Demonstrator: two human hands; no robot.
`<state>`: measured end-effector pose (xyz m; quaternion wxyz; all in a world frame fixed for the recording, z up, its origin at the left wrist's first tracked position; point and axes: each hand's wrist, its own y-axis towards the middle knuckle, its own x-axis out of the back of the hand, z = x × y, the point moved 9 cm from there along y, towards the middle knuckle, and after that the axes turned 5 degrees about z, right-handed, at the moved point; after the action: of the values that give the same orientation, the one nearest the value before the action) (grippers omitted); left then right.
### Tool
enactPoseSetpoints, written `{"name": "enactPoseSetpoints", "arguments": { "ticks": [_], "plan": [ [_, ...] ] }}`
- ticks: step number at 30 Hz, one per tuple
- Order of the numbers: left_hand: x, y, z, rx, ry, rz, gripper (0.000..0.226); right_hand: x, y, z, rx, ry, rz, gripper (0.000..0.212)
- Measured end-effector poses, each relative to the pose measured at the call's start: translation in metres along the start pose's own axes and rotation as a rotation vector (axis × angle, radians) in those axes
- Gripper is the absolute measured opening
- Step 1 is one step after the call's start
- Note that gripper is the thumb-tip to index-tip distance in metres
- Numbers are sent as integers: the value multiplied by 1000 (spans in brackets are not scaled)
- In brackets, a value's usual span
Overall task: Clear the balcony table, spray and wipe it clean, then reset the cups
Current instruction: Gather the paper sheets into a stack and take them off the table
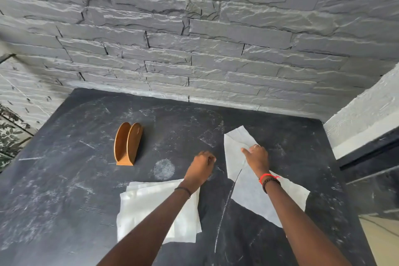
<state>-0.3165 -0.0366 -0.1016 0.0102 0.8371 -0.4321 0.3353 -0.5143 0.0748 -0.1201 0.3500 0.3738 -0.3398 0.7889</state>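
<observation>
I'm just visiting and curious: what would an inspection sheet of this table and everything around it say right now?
Surface: dark table, scuffed with pale streaks and a round smudge.
Job's things: no cups or spray bottle seen; left paper sheets lie flat, stacked, under the left forearm; right paper sheet has its far end lifted.
Clutter: wooden napkin holder, upright, empty, apart from the papers.
Hands: left hand has curled fingers, and whether it holds anything cannot be told; right hand grips the right paper sheet.
Cables: nothing seen.
Surroundings: grey stone wall behind; white ledge at the right.
</observation>
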Motion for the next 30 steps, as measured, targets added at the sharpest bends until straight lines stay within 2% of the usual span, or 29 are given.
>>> {"name": "enactPoseSetpoints", "arguments": {
  "ticks": [4,6,10,12,15,18,21,24,30],
  "plan": [
    [-22,16,-13,12,-16,47,17,-5,4,0,-65,137,42,18],
    [-28,22,-16,29,-34,53,15,-5,4,2,-73,195,37,13],
    [-40,29,-20,59,-51,90,38,-5,0,10,-43,266,42,13],
    [-47,33,-21,69,-26,122,46,1,-4,15,-7,201,15,16],
    [-53,37,-26,76,-1,121,44,8,-3,18,25,-24,7,30],
    [-54,41,-29,67,21,85,44,4,0,23,83,-109,65,19],
    [-56,44,-33,47,57,75,51,5,0,26,79,69,92,10],
    [-54,45,-42,17,80,61,56,9,-5,34,77,241,136,11],
    [-25,40,-68,-87,-36,-17,15,12,-16,58,135,544,267,9]
  ]
}}
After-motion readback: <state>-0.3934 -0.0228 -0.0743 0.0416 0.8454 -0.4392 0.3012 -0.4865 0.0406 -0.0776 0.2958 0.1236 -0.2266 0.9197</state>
